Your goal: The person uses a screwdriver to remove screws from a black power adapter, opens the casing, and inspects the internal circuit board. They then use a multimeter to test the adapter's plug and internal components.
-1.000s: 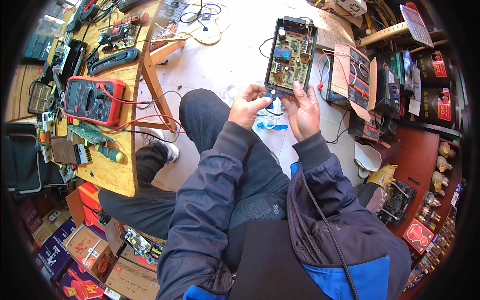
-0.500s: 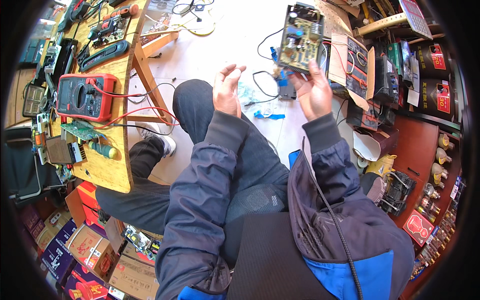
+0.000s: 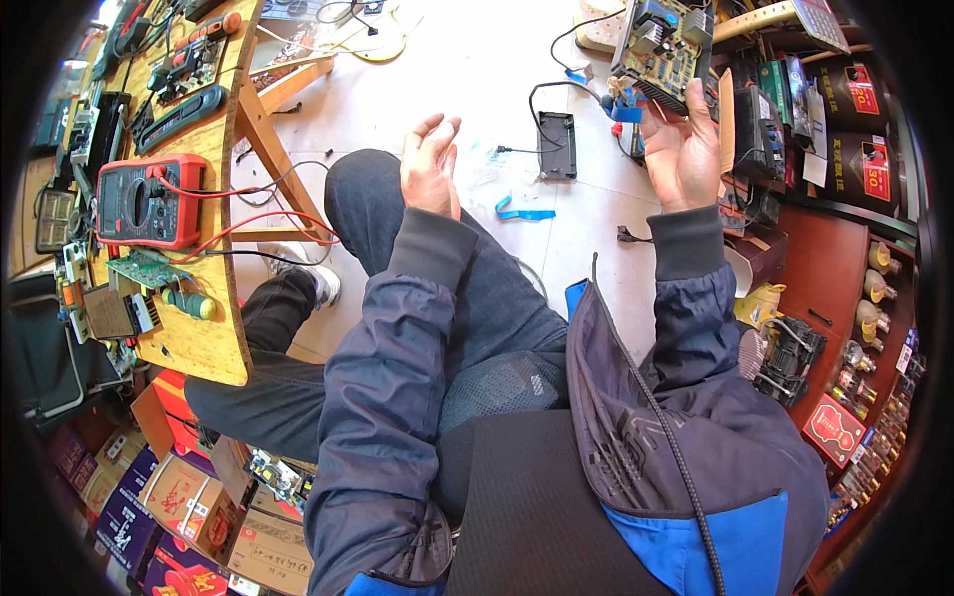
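Head view: the right hand [image 3: 684, 157] holds 1 black-cased circuit board [image 3: 666, 52] at upper right; the left hand [image 3: 430, 167], loosely half-curled, hovers near a knee [image 3: 360, 189]; a digital multimeter [image 3: 149, 204] lies on the tabletop [image 3: 221, 340].

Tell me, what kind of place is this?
Probably a small electronics repair workshop. A red multimeter with test leads sits on a wooden bench, near a green board, and the right hand holds a circuit board.
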Tool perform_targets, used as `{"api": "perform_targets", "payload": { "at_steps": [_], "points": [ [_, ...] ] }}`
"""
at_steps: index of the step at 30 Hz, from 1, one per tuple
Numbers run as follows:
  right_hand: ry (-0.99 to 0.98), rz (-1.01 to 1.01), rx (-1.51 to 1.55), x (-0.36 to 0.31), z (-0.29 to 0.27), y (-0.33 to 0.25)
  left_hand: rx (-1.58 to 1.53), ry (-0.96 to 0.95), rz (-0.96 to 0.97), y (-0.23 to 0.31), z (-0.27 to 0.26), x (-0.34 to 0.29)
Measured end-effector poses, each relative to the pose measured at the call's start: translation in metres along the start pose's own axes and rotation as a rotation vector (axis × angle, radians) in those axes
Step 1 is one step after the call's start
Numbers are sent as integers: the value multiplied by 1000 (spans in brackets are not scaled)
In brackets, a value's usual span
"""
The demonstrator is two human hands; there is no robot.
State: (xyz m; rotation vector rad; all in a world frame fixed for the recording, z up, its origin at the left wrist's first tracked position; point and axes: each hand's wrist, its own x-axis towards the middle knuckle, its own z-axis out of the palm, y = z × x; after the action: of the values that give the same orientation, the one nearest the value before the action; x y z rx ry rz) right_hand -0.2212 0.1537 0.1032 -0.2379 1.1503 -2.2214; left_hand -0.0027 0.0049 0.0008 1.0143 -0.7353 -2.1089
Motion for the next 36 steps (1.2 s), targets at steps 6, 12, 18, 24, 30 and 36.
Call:
{"api": "perform_targets", "payload": {
  "at_steps": [6,12,18,24,30,36],
  "points": [
    [-21,54,35,-6,-5,8,20,-45,15,1,0,-2],
    [77,120,-38,-13,-10,29,12,-60,23,2,-1,-3],
    [81,142,-61,-21,-14,32,20,-57,-2,-1,-3,-1],
    [86,173,-11,-34,-7,16,335,-201,-61,-15,2,3],
    [33,131,45,-46,10,-19,702,-338,-127,-33,12,10],
    [-190,103,121,-48,29,-64,246,-98,-214,-24,4,14]
  ]
}}
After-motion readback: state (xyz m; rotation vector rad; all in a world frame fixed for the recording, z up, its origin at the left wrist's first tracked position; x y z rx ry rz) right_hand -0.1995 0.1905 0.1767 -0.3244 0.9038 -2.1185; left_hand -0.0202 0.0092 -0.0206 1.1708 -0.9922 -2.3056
